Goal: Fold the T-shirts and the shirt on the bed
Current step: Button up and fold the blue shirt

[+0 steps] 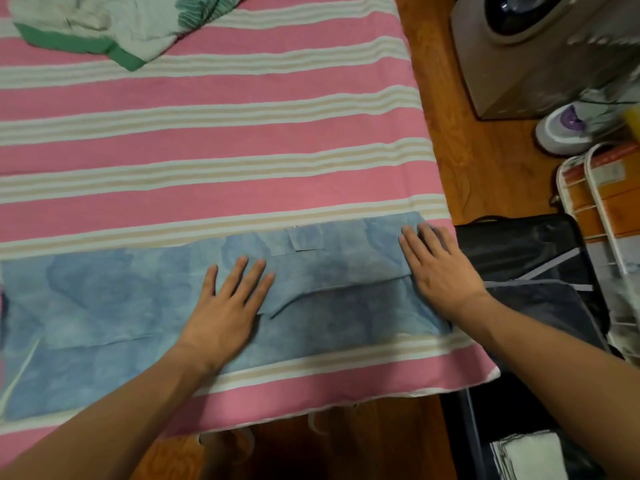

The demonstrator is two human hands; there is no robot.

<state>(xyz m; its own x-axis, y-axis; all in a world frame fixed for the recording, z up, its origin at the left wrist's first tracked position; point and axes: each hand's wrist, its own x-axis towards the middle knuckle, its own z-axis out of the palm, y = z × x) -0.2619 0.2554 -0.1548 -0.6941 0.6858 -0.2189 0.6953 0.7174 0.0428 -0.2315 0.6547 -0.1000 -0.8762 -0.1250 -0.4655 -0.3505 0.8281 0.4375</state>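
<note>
Pressing flat hands [332,292] on blue shirt [104,306]

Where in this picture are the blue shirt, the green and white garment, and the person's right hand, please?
blue shirt [104,306]: head view, flat left part of the cloth.
green and white garment [104,26]: head view, crumpled middle.
right hand [440,268]: head view, back of the hand.

A single head-worn wide-angle camera looks steeply down and forward from close above the near edge of the pink bed cover with cream stripes [207,109]. The bed runs toward 12 o'clock; brown wooden floor [485,174] lies at 3 o'clock.
</note>
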